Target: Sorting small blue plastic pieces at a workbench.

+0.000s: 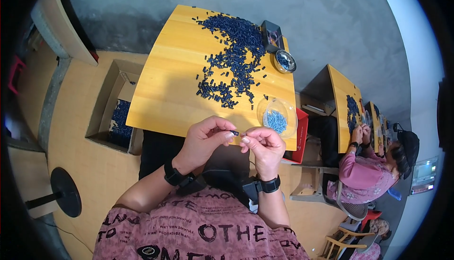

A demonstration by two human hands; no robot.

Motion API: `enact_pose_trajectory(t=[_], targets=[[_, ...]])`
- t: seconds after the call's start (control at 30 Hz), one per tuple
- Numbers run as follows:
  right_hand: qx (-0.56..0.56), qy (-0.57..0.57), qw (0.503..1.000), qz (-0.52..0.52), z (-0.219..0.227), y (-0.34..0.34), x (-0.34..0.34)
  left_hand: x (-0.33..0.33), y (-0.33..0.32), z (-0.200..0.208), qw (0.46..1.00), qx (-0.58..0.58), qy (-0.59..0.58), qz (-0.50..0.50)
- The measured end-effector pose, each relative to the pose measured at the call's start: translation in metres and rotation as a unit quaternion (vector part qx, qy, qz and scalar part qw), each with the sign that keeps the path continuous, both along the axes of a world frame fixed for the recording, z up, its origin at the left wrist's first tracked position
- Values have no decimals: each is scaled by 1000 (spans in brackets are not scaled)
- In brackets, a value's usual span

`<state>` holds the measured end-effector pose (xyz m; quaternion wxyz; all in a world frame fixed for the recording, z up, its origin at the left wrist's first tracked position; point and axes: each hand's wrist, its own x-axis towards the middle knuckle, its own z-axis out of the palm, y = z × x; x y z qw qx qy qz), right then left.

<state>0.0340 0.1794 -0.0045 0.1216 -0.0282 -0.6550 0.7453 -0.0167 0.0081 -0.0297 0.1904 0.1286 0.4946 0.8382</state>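
Observation:
My left hand [204, 139] pinches a small dark blue tube [234, 132] between thumb and fingertips, just past the near edge of a yellow wooden table [165, 90]. My right hand [265, 144] is closed beside it, fingertips meeting the tube's right end; whether it holds a small part I cannot tell. A heap of several dark blue tubes [234, 54] spreads over the table's far and middle part. A clear round bowl of light blue pieces [277, 117] sits at the near right corner, close to my right hand.
A small metal dish [285, 61] and a black box [272, 35] stand at the table's far right. A cardboard box holding dark blue tubes [118, 113] sits on the floor to the left. A red bin [301, 137] is under the right corner. Another person [373, 165] works at a table on the right.

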Motion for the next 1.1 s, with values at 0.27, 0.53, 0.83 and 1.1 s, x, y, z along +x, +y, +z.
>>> enact_pose_trajectory(t=[0.27,0.53,0.83,1.1], targets=[[207,89,974,-6,-6,-1,-1,-1,-1,-2,1000,-15,22,-13],[242,62,967,-52,-3,-9,-1,-3,-3,-5,998,-33,59,-8],[308,98,946,16,1,-7,-5,-8,-8,-13,998,15,-49,-45],[230,20,972,43,-4,-6,-3,-10,-8,-14,998,21,-51,-42]])
